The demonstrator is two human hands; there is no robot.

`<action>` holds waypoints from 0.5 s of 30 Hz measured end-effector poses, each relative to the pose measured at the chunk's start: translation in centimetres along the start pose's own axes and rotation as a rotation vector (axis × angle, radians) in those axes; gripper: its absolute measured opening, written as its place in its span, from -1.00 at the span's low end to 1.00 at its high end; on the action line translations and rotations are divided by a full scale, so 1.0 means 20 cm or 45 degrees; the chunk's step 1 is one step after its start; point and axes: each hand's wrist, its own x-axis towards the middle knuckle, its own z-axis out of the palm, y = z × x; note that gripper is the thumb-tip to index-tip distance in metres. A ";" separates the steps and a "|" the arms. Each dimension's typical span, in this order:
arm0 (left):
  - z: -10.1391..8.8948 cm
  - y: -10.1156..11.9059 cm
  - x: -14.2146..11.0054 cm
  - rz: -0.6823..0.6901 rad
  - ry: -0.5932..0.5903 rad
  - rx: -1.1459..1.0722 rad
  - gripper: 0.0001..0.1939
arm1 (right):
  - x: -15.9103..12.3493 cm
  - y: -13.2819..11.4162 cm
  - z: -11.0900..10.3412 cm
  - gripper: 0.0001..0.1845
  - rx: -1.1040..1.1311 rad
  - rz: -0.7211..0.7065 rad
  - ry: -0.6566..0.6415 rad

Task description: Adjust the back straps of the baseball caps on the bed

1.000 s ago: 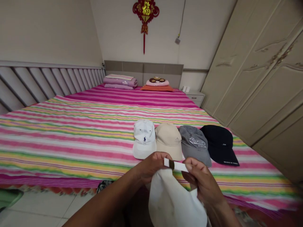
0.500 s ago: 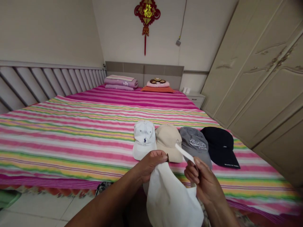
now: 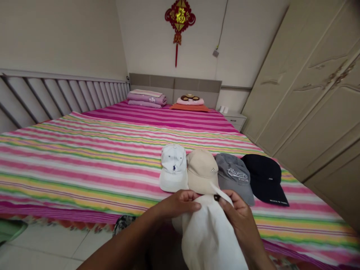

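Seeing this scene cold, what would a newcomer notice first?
Likely the row on the striped cover: pale cap, beige cap, gray cap and black cap, left to right. Nearer the camera, the left hand and right hand hold a plain white cloth cap. Above the headboard, a red-and-gold ornament hangs on the wall.

Held in the air by both hands, a white cap [image 3: 210,234], made of plain, soft cloth, with some folds and soft shadows. Cut off by the lower edge of the view. At the upper end, a narrow white strap [image 3: 223,195], with a loose tip pointing up and to the left. Just beside the strap, a small dark buckle [image 3: 216,197]; not possible to say whether threaded or free.
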 end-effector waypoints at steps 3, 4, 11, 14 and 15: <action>-0.09 -0.08 -0.06 -0.088 -0.013 0.088 -0.65 | 0.00 -0.04 -0.02 -0.55 0.060 0.007 0.063; -0.11 -0.10 -0.08 -0.098 -0.004 0.118 -0.65 | 0.01 -0.04 -0.03 -0.55 0.073 0.004 0.072; -0.19 -0.18 -0.20 -0.068 0.204 -0.069 -0.73 | 0.11 -0.02 -0.04 -0.58 0.256 0.100 -0.048; -0.22 -0.16 -0.23 0.033 0.248 -0.204 -0.72 | 0.12 0.04 -0.07 -0.53 0.289 0.302 -0.209; -0.23 -0.15 -0.24 0.072 0.276 -0.236 -0.72 | 0.13 0.06 -0.08 -0.51 0.288 0.368 -0.251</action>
